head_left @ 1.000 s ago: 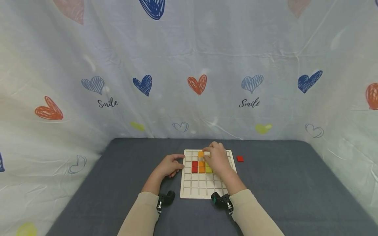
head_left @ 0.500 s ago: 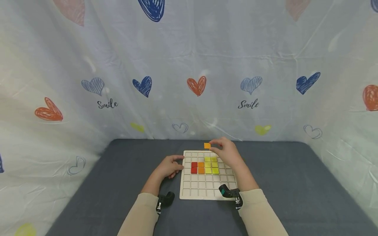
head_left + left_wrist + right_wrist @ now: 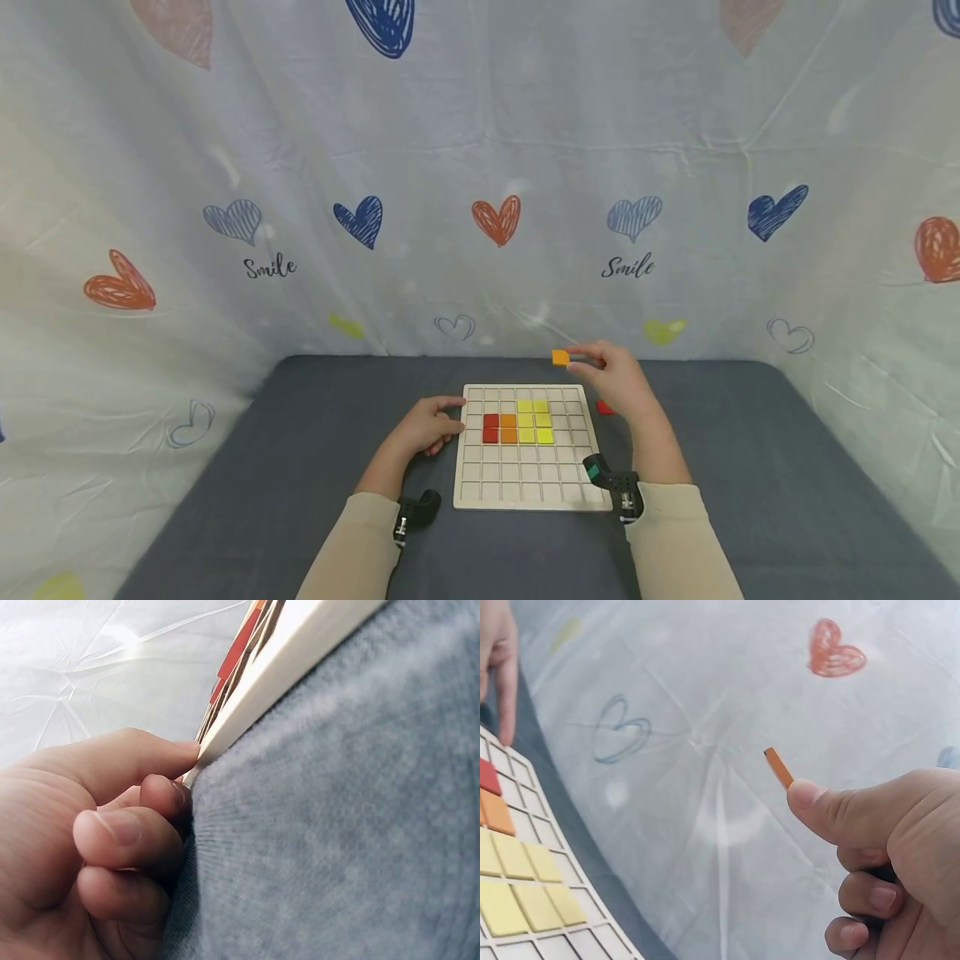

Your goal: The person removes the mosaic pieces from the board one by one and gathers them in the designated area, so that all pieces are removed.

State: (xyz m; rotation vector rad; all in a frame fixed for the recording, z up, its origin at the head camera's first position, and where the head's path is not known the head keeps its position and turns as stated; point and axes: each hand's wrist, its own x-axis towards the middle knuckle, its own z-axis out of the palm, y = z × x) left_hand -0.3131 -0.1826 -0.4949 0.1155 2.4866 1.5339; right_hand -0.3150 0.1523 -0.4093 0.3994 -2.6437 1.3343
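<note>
My right hand [image 3: 615, 379] pinches an orange square tile [image 3: 560, 357] between thumb and index finger, in the air beyond the board's far right corner. In the right wrist view the tile [image 3: 778, 766] shows edge-on, its near end hidden by the thumb. The pale grid board [image 3: 517, 493] lies on the table, holding two red tiles [image 3: 491, 427], two orange tiles [image 3: 508, 427] and a block of several yellow tiles [image 3: 534, 421]. At the board's left edge my left hand [image 3: 423, 427] touches with a straight index finger and the thumb; its other fingers are curled in.
A loose red tile [image 3: 604, 407] lies right of the board, partly hidden by the right hand. Dark grey cloth covers the table [image 3: 337, 383]. Behind stands a white curtain [image 3: 420, 275] with printed hearts. Each wrist wears a small black camera [image 3: 615, 479].
My right hand has lifted the orange tile off the board's far row and carried it up and to the right. My left hand stays at the board's left edge.
</note>
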